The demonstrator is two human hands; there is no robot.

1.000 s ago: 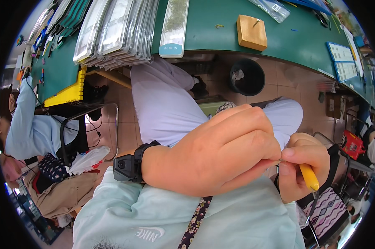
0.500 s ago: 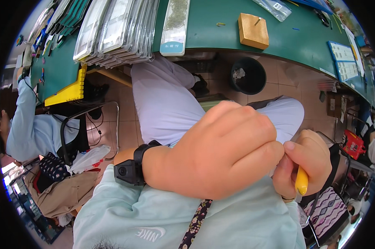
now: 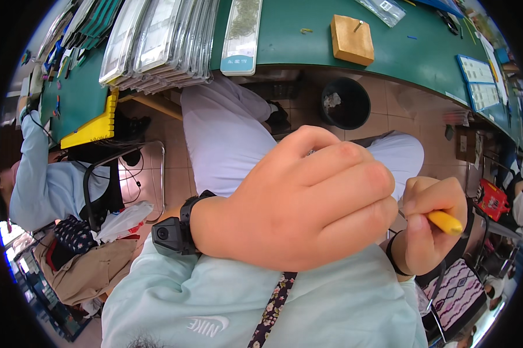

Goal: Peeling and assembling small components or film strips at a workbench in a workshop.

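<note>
My left hand [image 3: 302,203] is in front of my torso, its back toward me and its fingers curled in. Whatever those fingers hold is hidden under the knuckles. To the right of it, my right hand [image 3: 434,200] pinches a tool with a yellow handle [image 3: 447,223] between thumb and fingers. The rounded handle end sticks out toward the lower right; its working end cannot be made out. A narrow gap separates the two hands, with a thin light sliver showing in it.
Ahead, a green table [image 3: 296,49] carries a stack of clear plastic cases [image 3: 151,52], a single long case [image 3: 242,35] and a wooden block [image 3: 352,40] with a metal pin. A black bin [image 3: 354,110] stands below. At left sits a person in a light blue sleeve [image 3: 32,174].
My right hand has turned, swinging the yellow handle from pointing down to pointing lower right, and a gap has opened between the hands. My left hand has shifted slightly left and up.
</note>
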